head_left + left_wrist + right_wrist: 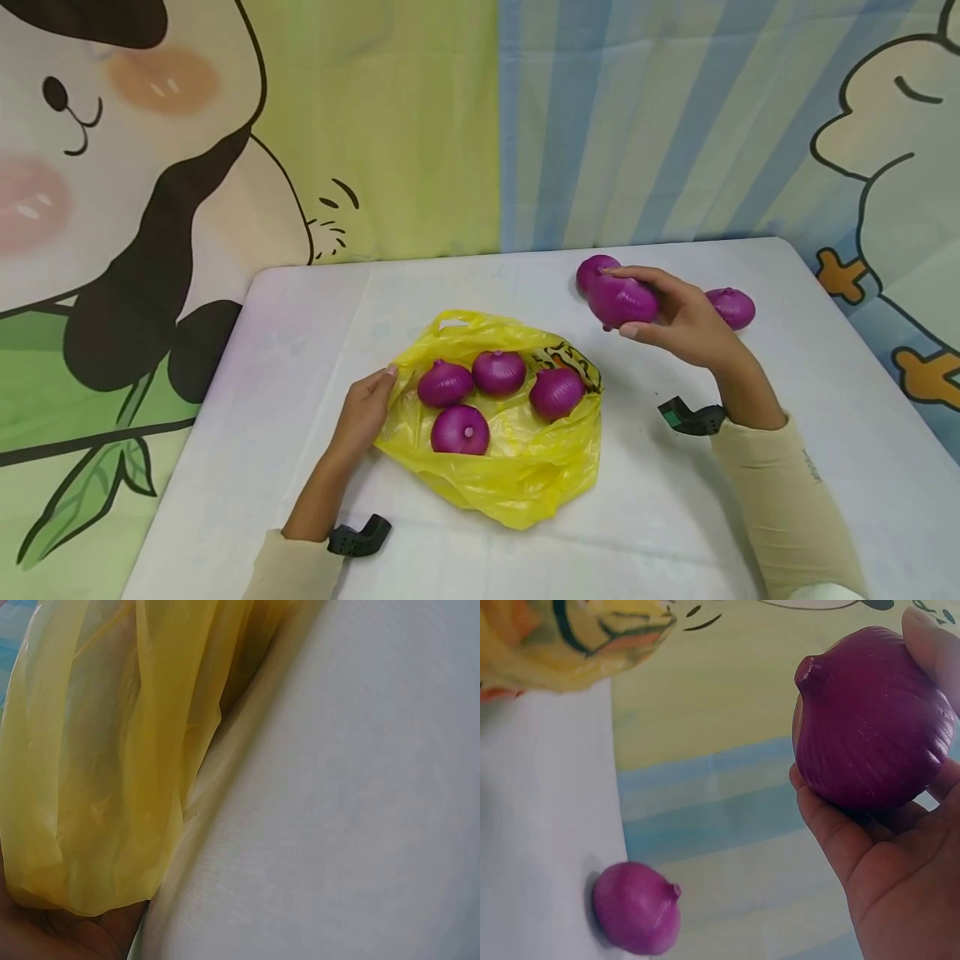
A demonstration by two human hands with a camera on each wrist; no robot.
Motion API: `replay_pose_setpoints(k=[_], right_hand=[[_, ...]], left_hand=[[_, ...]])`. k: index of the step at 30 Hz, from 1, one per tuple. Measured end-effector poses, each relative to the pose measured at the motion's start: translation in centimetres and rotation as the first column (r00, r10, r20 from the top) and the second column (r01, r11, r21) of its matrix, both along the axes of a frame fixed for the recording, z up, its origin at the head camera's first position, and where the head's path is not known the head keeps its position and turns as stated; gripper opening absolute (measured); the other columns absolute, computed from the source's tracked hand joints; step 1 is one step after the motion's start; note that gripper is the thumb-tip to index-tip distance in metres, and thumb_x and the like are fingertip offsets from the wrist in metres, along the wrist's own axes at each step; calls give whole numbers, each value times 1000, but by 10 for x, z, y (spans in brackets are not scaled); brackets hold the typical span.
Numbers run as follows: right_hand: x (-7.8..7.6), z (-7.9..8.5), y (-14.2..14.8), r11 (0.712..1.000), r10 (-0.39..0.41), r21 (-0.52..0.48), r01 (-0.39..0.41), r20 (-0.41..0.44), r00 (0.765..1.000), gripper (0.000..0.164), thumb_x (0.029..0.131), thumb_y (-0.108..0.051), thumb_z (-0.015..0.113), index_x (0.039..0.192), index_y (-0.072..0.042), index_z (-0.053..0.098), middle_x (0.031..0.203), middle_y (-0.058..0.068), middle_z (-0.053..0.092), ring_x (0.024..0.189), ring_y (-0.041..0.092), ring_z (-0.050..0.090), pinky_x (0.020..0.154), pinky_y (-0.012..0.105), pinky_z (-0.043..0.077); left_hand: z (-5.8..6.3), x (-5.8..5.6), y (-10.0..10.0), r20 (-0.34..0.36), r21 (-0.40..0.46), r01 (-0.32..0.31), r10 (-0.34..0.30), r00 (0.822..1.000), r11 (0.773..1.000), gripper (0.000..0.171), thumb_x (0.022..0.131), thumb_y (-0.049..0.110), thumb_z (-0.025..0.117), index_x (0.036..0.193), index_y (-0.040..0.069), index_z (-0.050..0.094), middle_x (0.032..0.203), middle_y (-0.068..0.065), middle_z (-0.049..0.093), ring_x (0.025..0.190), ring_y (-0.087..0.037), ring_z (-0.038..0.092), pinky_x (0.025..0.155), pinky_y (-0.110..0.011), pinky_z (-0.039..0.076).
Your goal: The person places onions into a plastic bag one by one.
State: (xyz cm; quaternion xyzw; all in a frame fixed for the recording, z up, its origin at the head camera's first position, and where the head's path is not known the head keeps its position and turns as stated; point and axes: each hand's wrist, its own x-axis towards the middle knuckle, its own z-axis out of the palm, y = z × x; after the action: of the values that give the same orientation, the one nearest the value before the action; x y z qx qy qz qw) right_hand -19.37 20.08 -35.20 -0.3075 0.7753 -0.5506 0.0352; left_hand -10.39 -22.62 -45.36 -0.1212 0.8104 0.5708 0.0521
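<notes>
My right hand [690,323] holds a purple onion [621,302] above the table, between the thumb and the fingers. The right wrist view shows this onion [874,724] up close, its stem end turned left. At the bag's left edge, my left hand [366,408] pinches the rim of a yellow plastic bag [517,475]. The bag lies with its mouth spread, and several purple onions [460,431] sit inside it. In the left wrist view, yellow plastic [97,787] covers most of the left fingers.
Behind the held onion, another onion [595,271] rests near the table's back edge. One more onion [732,308] lies to the right, beyond my right wrist. Everything stands on a white-covered table [315,333]. A cartoon-printed cloth [420,125] hangs behind it.
</notes>
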Motion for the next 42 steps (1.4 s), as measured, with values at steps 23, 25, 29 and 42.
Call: replay_pose_setpoints(k=[23, 25, 29, 42], right_hand=[[-9, 0, -83, 925, 369, -90, -369, -18, 929, 61, 82, 5, 74, 137, -3, 49, 140, 11, 49, 122, 30, 51, 93, 42, 50], [-10, -2, -92, 914, 397, -90, -396, -12, 918, 59, 83, 5, 73, 136, -3, 49, 140, 11, 48, 122, 29, 51, 94, 43, 49], [-9, -8, -106, 899, 432, -94, -429, 21, 902, 56, 83, 6, 72, 134, -3, 50, 140, 11, 49, 121, 28, 52, 96, 43, 48], [-5, -19, -117, 857, 513, -39, -513, 147, 846, 57, 84, -5, 76, 135, -12, 52, 136, 4, 53, 123, 24, 51, 98, 43, 46]], left_hand=[[0, 2, -6, -5, -23, -26, 26, 1000, 999, 57, 100, 53, 42, 114, 4, 69, 117, -13, 63, 103, -24, 53, 101, -41, 38], [1, 2, -7, 1, -21, -26, 26, 1000, 999, 58, 100, 53, 42, 114, 4, 68, 116, -14, 62, 103, -25, 53, 100, -41, 38], [1, 0, -6, 7, -19, -25, 25, 1000, 1000, 54, 101, 49, 43, 121, 4, 66, 127, -13, 60, 117, -26, 52, 107, -44, 34], [-1, -1, -1, 5, -18, -25, 26, 1000, 1000, 53, 101, 50, 44, 119, 7, 68, 119, -11, 63, 105, -25, 55, 104, -43, 37]])
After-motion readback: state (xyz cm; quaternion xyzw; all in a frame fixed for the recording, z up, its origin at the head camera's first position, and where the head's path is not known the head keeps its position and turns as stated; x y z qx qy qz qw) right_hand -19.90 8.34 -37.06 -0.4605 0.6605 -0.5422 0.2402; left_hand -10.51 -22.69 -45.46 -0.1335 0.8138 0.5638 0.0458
